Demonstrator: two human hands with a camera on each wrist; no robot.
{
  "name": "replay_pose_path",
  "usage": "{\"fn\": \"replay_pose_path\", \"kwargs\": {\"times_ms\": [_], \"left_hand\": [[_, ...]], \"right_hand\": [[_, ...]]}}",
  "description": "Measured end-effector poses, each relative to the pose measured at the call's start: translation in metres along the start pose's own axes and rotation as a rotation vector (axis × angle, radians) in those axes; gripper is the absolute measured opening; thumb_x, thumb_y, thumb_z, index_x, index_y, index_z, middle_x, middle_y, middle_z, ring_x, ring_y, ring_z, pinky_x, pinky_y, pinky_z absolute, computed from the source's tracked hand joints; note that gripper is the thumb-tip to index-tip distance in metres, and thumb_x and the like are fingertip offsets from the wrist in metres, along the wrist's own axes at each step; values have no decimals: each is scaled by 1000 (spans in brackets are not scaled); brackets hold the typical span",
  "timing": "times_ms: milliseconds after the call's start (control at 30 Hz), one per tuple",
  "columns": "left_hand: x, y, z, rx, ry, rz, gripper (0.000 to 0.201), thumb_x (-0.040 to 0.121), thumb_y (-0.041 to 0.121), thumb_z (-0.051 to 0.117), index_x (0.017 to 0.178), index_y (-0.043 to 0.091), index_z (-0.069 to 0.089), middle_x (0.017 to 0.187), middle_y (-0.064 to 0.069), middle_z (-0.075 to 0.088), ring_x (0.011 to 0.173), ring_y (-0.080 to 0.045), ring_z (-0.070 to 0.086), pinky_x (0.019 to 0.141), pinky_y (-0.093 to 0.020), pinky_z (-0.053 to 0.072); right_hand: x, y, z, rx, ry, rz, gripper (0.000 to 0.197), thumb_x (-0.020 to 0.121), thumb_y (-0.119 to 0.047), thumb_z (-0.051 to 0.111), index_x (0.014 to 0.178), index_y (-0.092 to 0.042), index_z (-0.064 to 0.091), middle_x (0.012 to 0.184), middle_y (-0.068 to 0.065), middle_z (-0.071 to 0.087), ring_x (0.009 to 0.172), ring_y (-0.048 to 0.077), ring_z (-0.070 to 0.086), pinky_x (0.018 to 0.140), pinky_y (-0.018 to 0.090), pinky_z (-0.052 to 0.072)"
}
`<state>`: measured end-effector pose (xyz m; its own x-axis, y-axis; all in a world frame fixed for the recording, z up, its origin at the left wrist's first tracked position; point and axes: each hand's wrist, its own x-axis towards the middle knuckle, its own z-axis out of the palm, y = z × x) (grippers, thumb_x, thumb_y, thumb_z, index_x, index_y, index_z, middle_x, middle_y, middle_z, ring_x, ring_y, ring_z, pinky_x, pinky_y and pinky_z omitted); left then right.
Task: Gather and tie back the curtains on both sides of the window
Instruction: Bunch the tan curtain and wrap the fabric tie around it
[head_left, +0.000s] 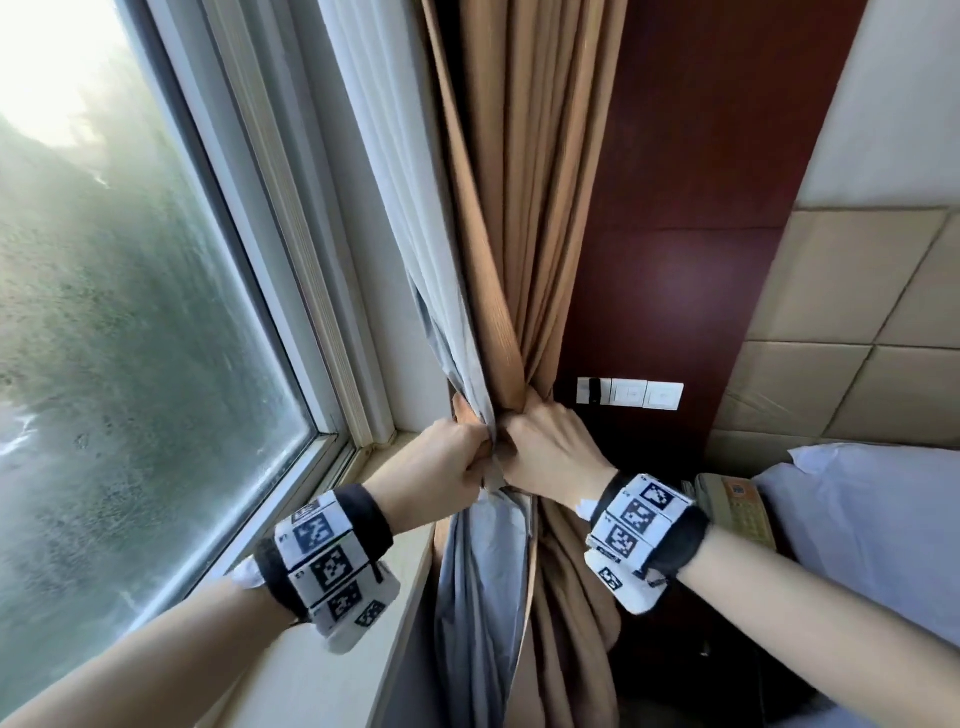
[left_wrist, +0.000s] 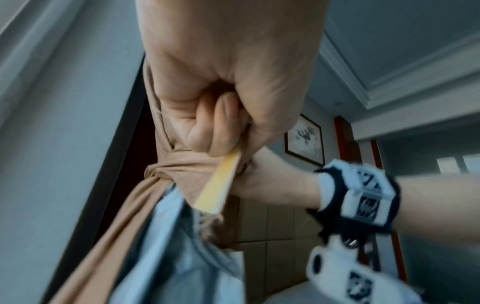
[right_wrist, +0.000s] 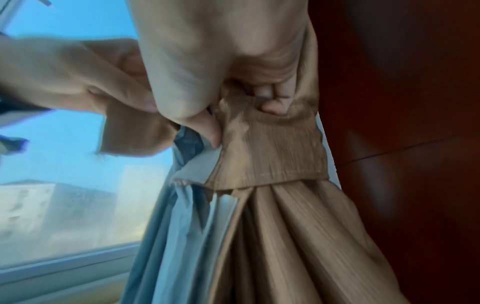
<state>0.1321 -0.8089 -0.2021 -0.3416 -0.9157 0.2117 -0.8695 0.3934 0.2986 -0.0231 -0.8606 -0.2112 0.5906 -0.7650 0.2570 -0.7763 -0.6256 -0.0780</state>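
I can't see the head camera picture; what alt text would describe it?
Two hands, the left hand and right hand, grip a tan tie-back band around a gathered tan curtain with pale lining, beside a window; marker-patterned bands wrap both wrists.

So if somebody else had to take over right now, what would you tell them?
Left hand: grips one end of the tan tie band.
Right hand: grips the other end, fingers curled into the band.
Tan curtain and its pale lining: bunched at sill height beside the window, the band wrapped round them.
Done: this side is gathered.
Left: fasten the band here; I cannot tell if it is knotted. The other side is out of view.
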Motion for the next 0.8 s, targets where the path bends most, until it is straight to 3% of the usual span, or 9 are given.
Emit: {"fn": "replay_pose_path", "kwargs": {"times_ms": [133,267,333,433,467,567,667,733,800], "left_hand": [[-11,12,-1,112,13,-38,35,82,8,49,59,22,26,54,2,34,53,-28,35,51,-41,42],[-16,24,-12,277,145,65,26,82,19,53,63,22,36,53,-1,44,53,-34,48,47,-30,41],[-14,30,-19,315,178,192,21,82,22,52,61,23,48,60,3,53,62,-25,53,57,-31,43],[-2,35,-24,502,138,294,18,80,31,49,76,27,66,105,2,57,105,-21,51,85,-36,36],[5,33,-24,481,95,299,18,82,32,50,81,27,68,114,2,56,112,-20,49,91,-36,34],[25,18,-22,235,-99,267,23,91,31,48,87,18,66,96,6,64,95,-14,59,92,-31,37],[33,6,-20,3,-120,153,20,94,24,55,89,10,69,84,3,66,75,-10,59,75,-27,46],[34,4,-20,-17,-102,131,16,91,22,61,90,8,69,87,2,65,77,-11,59,74,-28,47],[32,7,-20,49,-139,135,19,86,27,69,95,10,70,97,2,66,87,-11,61,81,-27,47]], "right_hand": [[7,-4,2,30,45,13,35,84,-38,43,89,-15,69,97,22,60,72,45,63,60,36,46],[8,2,1,20,33,39,29,86,-34,47,93,-16,69,99,20,61,77,44,63,62,36,45],[10,7,2,14,36,61,26,86,-33,50,96,-17,68,100,18,62,80,42,65,62,35,45],[13,14,4,54,39,77,34,88,-31,53,114,-12,62,110,19,61,91,41,64,72,38,48],[13,16,3,69,32,70,36,88,-30,54,118,-10,59,113,19,61,95,41,63,75,39,48],[13,23,-1,124,8,60,30,88,-31,56,110,-11,64,113,20,60,100,42,60,80,40,46],[15,28,-5,214,-50,78,20,86,-27,60,98,-14,68,105,19,62,102,40,59,77,34,42],[17,30,-6,269,-77,88,16,83,-21,59,94,-17,71,100,18,65,100,37,59,70,27,36],[20,32,-5,293,-93,90,20,82,-18,57,96,-19,72,99,18,65,100,37,59,70,26,33]]}}
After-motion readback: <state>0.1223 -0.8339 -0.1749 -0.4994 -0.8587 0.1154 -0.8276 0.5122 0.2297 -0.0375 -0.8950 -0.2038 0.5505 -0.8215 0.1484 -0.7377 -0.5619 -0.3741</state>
